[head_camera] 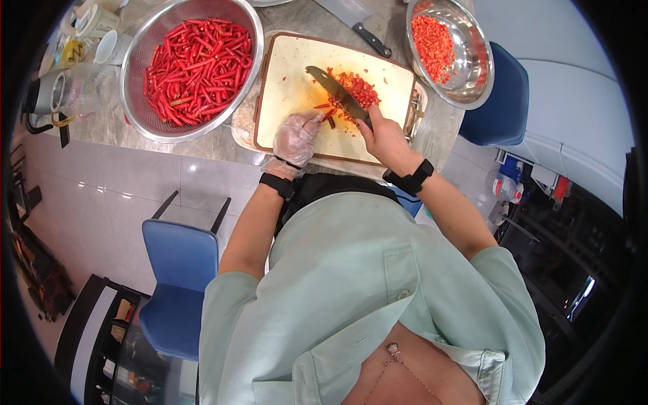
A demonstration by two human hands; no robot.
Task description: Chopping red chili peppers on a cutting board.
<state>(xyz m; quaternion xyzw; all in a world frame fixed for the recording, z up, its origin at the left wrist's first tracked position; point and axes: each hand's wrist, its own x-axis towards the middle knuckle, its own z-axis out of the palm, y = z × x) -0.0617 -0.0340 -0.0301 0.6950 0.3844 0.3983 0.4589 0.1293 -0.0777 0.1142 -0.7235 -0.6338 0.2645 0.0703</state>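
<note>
My right hand (382,134) is closed around the handle of a kitchen knife (338,93), whose dark blade lies across the chopped red chilies (360,88) on a cream cutting board (288,55). At the board's lower left, my left hand (296,136), in a clear plastic glove, holds the ends of a few red chilies (329,115) near the blade. Its fingertips are partly hidden by the glove's folds. A steel colander (132,76) full of whole red chilies stands left of the board. Chopped chilies lie in a steel bowl (473,50) at the upper right.
A cleaver (372,39) lies beyond the board. Cups (112,46) and a clear plastic jug (88,91) stand at the table's left end. One blue chair (179,253) is behind at the left, another (498,96) beyond the table's right edge.
</note>
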